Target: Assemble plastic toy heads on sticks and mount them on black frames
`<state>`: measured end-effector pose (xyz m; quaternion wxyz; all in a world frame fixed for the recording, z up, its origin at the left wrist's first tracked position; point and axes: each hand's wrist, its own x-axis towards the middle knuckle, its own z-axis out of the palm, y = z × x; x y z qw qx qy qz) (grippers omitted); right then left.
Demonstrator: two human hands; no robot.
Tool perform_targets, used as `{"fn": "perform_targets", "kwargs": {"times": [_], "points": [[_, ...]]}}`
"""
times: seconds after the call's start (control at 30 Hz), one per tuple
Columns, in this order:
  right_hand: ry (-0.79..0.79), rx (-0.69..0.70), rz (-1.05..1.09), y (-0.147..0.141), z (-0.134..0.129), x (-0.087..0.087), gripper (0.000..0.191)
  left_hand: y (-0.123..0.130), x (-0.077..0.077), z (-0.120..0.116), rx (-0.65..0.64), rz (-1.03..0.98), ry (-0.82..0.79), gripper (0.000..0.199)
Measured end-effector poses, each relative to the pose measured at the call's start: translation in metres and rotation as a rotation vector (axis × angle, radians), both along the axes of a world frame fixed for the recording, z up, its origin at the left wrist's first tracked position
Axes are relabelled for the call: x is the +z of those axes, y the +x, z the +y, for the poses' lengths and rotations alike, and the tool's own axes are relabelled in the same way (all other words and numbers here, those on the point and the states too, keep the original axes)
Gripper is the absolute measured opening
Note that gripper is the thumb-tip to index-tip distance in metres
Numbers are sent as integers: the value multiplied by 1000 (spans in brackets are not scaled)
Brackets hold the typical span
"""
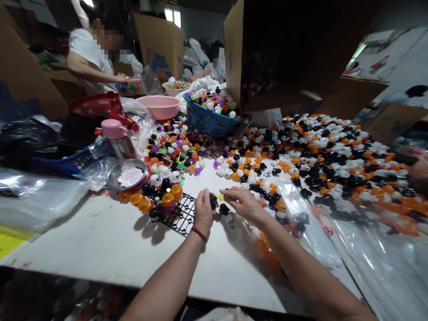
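Observation:
My left hand (203, 209), with a red bead bracelet on its wrist, is closed around a small dark toy (213, 200) above the table. A yellow-green piece (220, 196) at that toy's end is pinched in the fingertips of my right hand (243, 203). Whether the two pieces are joined I cannot tell. Just below my right fingers is a black figure (224, 208) with a clear stem. To the left of my left hand lies a black grid rack (183, 217), its far left part topped with orange pumpkin (145, 205), black and white figures.
Piles of orange, black and white figures (321, 151) cover the table's right side. Behind them stand a blue basket (210, 120) and a large cardboard box (233, 53). A pink-lidded flask (118, 140) and round tin (112, 171) are left. Another person (90, 62) works at far left.

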<state>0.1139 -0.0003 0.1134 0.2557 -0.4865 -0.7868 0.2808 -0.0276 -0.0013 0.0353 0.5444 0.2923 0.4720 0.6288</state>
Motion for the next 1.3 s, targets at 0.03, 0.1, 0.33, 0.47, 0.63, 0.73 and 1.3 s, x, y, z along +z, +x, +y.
{"fn": "perform_targets", "kwargs": {"times": [0.03,0.1,0.33,0.47,0.63,0.73,1.3], "points": [[4,4,-20,0,-1,2,32,0,1,-1,-12,29,7,46],[6,10,-48,1,-2,5,33,0,3,-3,-35,62,4,46],[30,67,-173,5,-2,14,26,1,1,-2,-75,15,-28,45],[51,68,-227,5,-2,17,23,1,0,-1,-81,-45,-55,45],[115,27,-254,5,-5,16,24,0,3,-1,-83,-46,-48,46],[144,42,-271,6,-7,12,25,0,3,-1,-88,-19,-50,45],[-193,-11,27,2,-9,5,14,0,-11,-2,-150,124,-53,48]]}}
